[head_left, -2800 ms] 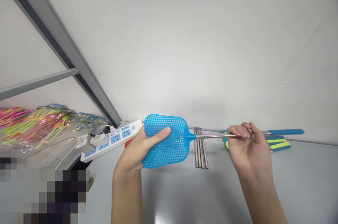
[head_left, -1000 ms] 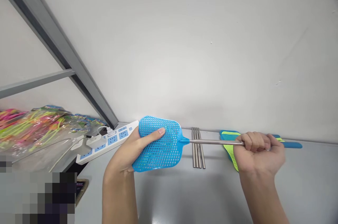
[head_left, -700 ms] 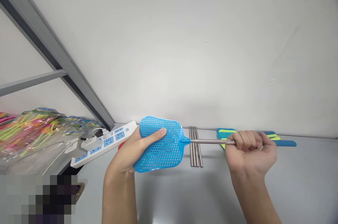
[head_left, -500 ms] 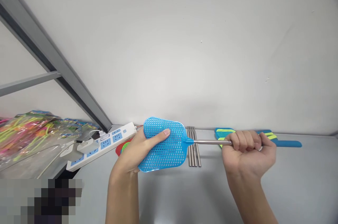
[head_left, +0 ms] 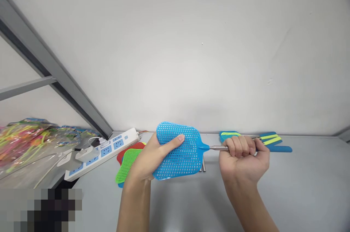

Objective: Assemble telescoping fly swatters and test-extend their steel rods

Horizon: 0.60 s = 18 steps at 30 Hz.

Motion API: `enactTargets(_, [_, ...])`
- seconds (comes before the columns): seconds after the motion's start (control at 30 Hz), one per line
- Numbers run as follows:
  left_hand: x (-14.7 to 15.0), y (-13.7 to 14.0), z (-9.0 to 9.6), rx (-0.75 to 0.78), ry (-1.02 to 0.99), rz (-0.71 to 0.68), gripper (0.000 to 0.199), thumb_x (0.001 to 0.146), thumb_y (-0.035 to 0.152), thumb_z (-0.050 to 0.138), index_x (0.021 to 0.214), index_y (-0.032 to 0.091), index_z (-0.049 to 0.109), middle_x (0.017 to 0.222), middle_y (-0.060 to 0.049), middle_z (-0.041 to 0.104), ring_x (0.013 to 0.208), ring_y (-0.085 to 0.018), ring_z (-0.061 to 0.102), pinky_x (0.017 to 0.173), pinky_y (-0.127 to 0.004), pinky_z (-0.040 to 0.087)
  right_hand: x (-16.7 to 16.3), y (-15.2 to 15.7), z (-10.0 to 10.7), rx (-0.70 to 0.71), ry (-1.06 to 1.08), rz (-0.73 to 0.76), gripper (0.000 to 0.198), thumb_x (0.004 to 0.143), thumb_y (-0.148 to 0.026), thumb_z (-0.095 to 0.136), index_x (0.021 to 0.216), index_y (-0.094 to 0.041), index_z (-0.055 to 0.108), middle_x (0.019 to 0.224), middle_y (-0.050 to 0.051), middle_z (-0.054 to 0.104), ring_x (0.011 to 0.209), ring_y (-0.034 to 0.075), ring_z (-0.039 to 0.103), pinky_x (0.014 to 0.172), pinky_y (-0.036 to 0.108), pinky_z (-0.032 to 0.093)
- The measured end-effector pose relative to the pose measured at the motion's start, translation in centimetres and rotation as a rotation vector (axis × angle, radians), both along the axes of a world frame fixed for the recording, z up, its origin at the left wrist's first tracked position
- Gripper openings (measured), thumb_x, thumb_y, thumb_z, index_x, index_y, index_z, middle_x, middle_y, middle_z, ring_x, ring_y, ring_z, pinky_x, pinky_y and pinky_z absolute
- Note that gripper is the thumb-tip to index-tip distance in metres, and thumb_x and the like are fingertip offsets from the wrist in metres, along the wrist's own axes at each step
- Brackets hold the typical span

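A blue fly swatter [head_left: 179, 155] is held level in front of me, with a perforated head, a short stretch of metal rod and a blue grip [head_left: 281, 149] sticking out at the right. My left hand [head_left: 149, 159] clasps the head, its thumb lying over the mesh and its other fingers hidden behind. Wrapped in a fist, my right hand [head_left: 243, 157] grips the swatter where rod and grip meet; the joint is covered. Behind the head, the ends of metal rods [head_left: 203, 166] show on the table.
Left of my hand lie a green mesh head [head_left: 128, 166] and a red one [head_left: 124, 152]. Blue and yellow-green pieces [head_left: 270, 138] rest by the wall. A white power strip [head_left: 102, 153] with plugs and bagged colourful items [head_left: 30, 144] are at the left, near a grey metal frame [head_left: 68, 73].
My hands have come closer together, and less metal rod shows between swatter head and right fist. The view has shifted slightly, uncovering the green mesh head; the swatter now hides most of the loose rods.
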State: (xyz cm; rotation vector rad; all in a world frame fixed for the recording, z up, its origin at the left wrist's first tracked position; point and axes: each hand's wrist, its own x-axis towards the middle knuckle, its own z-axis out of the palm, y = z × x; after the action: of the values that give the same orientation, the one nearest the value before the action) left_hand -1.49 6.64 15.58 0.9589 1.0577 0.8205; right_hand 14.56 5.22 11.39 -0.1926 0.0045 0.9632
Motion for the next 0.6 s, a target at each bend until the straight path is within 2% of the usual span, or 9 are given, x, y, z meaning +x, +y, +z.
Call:
enactTargets(0.17, [0.4,-0.1,-0.8,0.03,0.047,0.077,0.036,0.062,0.034,0.065,0.091,0.016,0.054,0.09,-0.009,0.065,0.082,-0.025,0.061,0.067,-0.036,0.05,0.0,0.0,-0.1,-0.009,0.025,-0.004,0.028,0.068,-0.022,0.04,0.049,-0.018,0.02,0.044,-0.009,0.007,0.034,0.006,0.008,0.029,0.019,0.016])
enactTargets(0.37, [0.8,-0.2,-1.3,0.123,0.078,0.015,0.035,0.064,0.036,0.062,0.093,0.017,0.055,0.094,-0.009,0.063,0.088,-0.023,0.058,0.073,-0.035,0.048,-0.3,0.0,-0.2,0.007,-0.005,0.006,0.028,0.07,-0.022,0.039,0.049,-0.018,0.02,0.043,-0.009,0.007,0.033,0.006,0.008,0.029,0.019,0.016])
enactTargets(0.6, [1.4,-0.2,-1.1,0.142,0.047,-0.013,0.03,0.066,0.034,0.061,0.089,0.017,0.054,0.094,-0.007,0.063,0.089,-0.022,0.058,0.073,-0.033,0.048,-0.3,-0.2,0.0,-0.004,0.039,-0.005,0.028,0.07,-0.022,0.039,0.05,-0.018,0.019,0.044,-0.008,0.006,0.033,0.006,0.008,0.028,0.019,0.016])
